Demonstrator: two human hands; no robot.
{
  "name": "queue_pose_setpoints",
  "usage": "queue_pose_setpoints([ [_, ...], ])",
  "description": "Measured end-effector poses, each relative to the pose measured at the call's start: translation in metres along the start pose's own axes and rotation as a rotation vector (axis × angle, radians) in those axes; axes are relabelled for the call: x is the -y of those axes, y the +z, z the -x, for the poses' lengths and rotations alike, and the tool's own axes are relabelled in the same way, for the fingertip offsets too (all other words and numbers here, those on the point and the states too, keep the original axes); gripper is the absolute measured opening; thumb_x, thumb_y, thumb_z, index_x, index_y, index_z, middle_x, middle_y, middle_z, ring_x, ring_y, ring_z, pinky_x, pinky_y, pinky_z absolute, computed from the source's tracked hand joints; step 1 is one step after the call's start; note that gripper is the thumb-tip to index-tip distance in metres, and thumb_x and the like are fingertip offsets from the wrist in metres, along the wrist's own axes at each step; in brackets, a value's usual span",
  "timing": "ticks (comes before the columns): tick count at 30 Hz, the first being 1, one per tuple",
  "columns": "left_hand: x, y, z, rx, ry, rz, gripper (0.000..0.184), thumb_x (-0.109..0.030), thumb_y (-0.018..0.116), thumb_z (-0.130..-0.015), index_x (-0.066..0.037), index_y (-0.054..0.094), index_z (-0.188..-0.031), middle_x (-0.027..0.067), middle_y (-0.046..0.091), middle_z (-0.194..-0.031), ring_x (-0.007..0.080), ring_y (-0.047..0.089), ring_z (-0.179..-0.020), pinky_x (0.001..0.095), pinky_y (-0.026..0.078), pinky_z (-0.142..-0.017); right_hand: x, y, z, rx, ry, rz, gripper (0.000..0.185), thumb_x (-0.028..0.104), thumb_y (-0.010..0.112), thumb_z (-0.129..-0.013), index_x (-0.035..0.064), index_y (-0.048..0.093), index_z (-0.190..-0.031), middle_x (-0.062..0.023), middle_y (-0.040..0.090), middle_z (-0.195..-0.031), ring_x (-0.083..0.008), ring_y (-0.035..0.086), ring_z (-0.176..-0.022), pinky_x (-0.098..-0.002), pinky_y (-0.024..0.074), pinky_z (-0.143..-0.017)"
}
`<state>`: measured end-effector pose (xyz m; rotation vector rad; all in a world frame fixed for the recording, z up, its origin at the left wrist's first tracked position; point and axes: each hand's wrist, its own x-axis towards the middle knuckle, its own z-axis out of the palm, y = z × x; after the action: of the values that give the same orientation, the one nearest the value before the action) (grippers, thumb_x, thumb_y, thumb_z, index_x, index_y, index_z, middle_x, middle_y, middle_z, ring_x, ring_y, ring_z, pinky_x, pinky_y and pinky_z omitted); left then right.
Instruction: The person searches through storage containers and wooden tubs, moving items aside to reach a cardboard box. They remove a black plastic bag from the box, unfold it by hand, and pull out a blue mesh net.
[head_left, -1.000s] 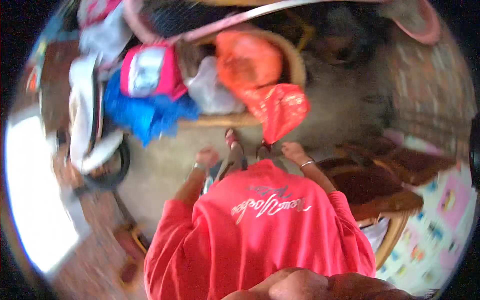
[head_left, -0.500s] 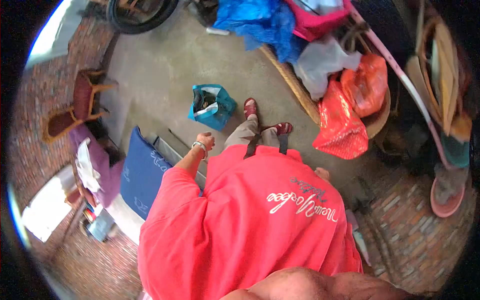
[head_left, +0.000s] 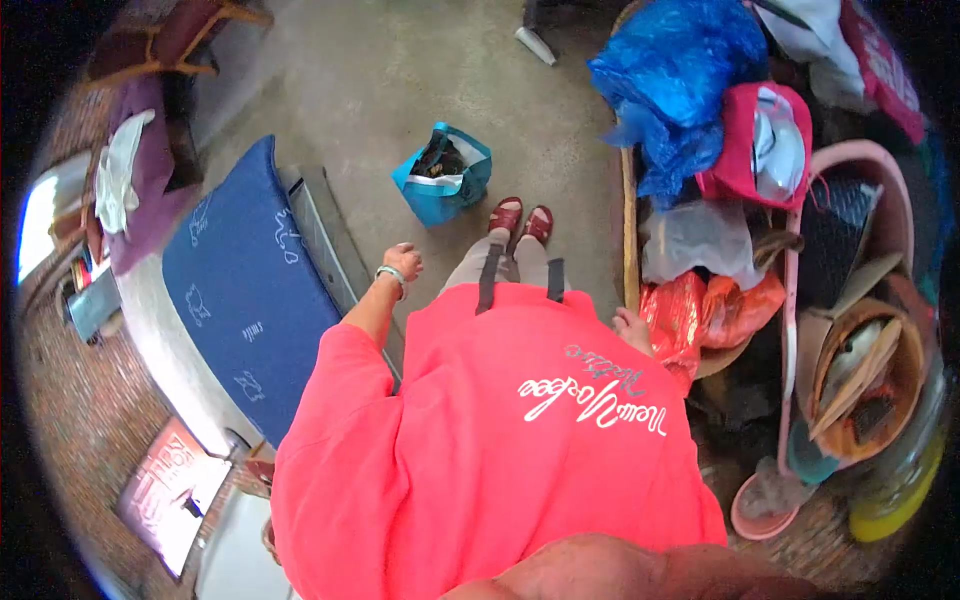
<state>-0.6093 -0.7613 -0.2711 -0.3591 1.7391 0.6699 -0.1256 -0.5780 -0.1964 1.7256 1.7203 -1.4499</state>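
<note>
My left hand (head_left: 404,262), with a bracelet at the wrist, hangs in the air beside my trouser leg, its fingers loosely curled and what they hold, if anything, not clear. Nearest to it is a teal bag (head_left: 444,178) on the floor, open at the top with dark contents. My right hand (head_left: 633,330) is partly hidden by the red shirt (head_left: 500,430); its fingers look bent. Close beside it lie red plastic bags (head_left: 676,318). Between the hands, my feet in dark red sandals (head_left: 506,214) stand together on the floor.
On the left is a surface with a blue cloth (head_left: 245,300), and a chair (head_left: 165,40) behind it. Blue plastic (head_left: 690,60), a pink bag (head_left: 765,145) and a pink-framed tub (head_left: 880,170) are piled on the right. A round basket (head_left: 870,400) stands there too.
The view has turned away from the brick wall at right; the teal bag and blue cloth now show more centrally. My left hand has stayed beside my leg, and my right hand is now near the red bags.
</note>
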Motion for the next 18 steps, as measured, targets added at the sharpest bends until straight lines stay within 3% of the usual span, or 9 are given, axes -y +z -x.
queue_pose_setpoints([
  [2, -0.008, 0.007, 0.030, -0.061, 0.034, 0.062, 0.038, -0.006, 0.050, -0.082, -0.012, 0.050, -0.119, 0.0054, 0.052, -0.070, 0.0170, 0.051, -0.058, 0.0305, 0.039, -0.048, 0.030, -0.016, -0.024, -0.063, -0.137, 0.013, 0.036, 0.022, 0.054, -0.084, -0.0004, 0.059, -0.111, -0.0155, 0.065, -0.089, -0.0218, 0.062, -0.084, -0.0320, 0.0475, -0.076],
  [3, -0.010, 0.011, 0.044, -0.110, 0.071, 0.095, 0.035, -0.006, 0.050, -0.082, -0.012, 0.051, -0.117, 0.0060, 0.052, -0.070, 0.0174, 0.051, -0.058, 0.0300, 0.039, -0.047, 0.043, -0.023, -0.038, -0.088, -0.267, 0.104, 0.034, 0.021, 0.057, -0.082, 0.0016, 0.060, -0.110, -0.0202, 0.064, -0.097, -0.0317, 0.063, -0.092, -0.0368, 0.0482, -0.081],
  [6, 0.034, -0.004, 0.006, -0.040, 0.096, 0.188, 0.034, -0.008, 0.052, -0.084, -0.010, 0.051, -0.118, 0.0092, 0.057, -0.079, 0.0201, 0.057, -0.063, 0.0314, 0.045, -0.052, 0.106, -0.056, -0.068, 0.005, -0.393, 0.029, 0.034, 0.020, 0.058, -0.082, 0.0009, 0.059, -0.110, -0.0201, 0.064, -0.094, -0.0326, 0.063, -0.088, -0.0368, 0.0490, -0.078],
  [8, 0.024, 0.005, 0.031, -0.043, 0.060, 0.206, 0.033, -0.010, 0.053, -0.085, -0.009, 0.051, -0.119, 0.0100, 0.059, -0.082, 0.0210, 0.059, -0.065, 0.0322, 0.047, -0.053, 0.175, -0.085, -0.082, -0.218, -0.818, 0.168, 0.030, 0.018, 0.057, -0.082, -0.0001, 0.060, -0.106, -0.0197, 0.064, -0.092, -0.0342, 0.063, -0.084, -0.0379, 0.0495, -0.074],
  [12, -0.002, 0.023, 0.050, -0.138, 0.022, 0.238, 0.035, -0.009, 0.052, -0.085, -0.008, 0.050, -0.120, 0.0090, 0.059, -0.080, 0.0205, 0.059, -0.063, 0.0318, 0.046, -0.050, 0.336, -0.162, -0.084, -0.498, -1.217, 0.224, 0.023, 0.010, 0.055, -0.082, 0.0012, 0.059, -0.103, -0.0171, 0.064, -0.089, -0.0331, 0.062, -0.080, -0.0384, 0.0499, -0.071],
  [15, -0.012, 0.026, 0.022, -0.084, 0.111, 0.251, 0.033, -0.008, 0.052, -0.083, -0.005, 0.052, -0.116, 0.0081, 0.059, -0.076, 0.0196, 0.059, -0.061, 0.0316, 0.045, -0.046, 0.404, -0.187, -0.088, -0.444, -1.147, 0.192, 0.024, 0.010, 0.056, -0.082, 0.0020, 0.059, -0.104, -0.0162, 0.064, -0.091, -0.0319, 0.063, -0.082, -0.0367, 0.0500, -0.072],
  [17, -0.026, 0.026, 0.011, -0.068, 0.228, 0.035, 0.031, -0.011, 0.053, -0.077, -0.006, 0.063, -0.106, 0.0085, 0.062, -0.076, 0.0159, 0.058, -0.057, 0.0292, 0.047, -0.050, 0.416, -0.179, -0.102, -0.429, -1.093, 0.301, 0.024, 0.011, 0.055, -0.083, 0.0021, 0.059, -0.105, -0.0166, 0.064, -0.094, -0.0319, 0.062, -0.086, -0.0371, 0.0499, -0.075],
  [18, -0.038, 0.028, 0.005, -0.133, 0.270, -0.121, 0.031, -0.014, 0.054, -0.074, -0.003, 0.065, -0.100, 0.0145, 0.065, -0.086, 0.0241, 0.063, -0.069, 0.0333, 0.050, -0.064, 0.410, -0.166, -0.114, -0.384, -1.092, 0.310, 0.024, 0.011, 0.055, -0.083, 0.0021, 0.059, -0.105, -0.0166, 0.064, -0.094, -0.0319, 0.062, -0.086, -0.0371, 0.0499, -0.075],
])
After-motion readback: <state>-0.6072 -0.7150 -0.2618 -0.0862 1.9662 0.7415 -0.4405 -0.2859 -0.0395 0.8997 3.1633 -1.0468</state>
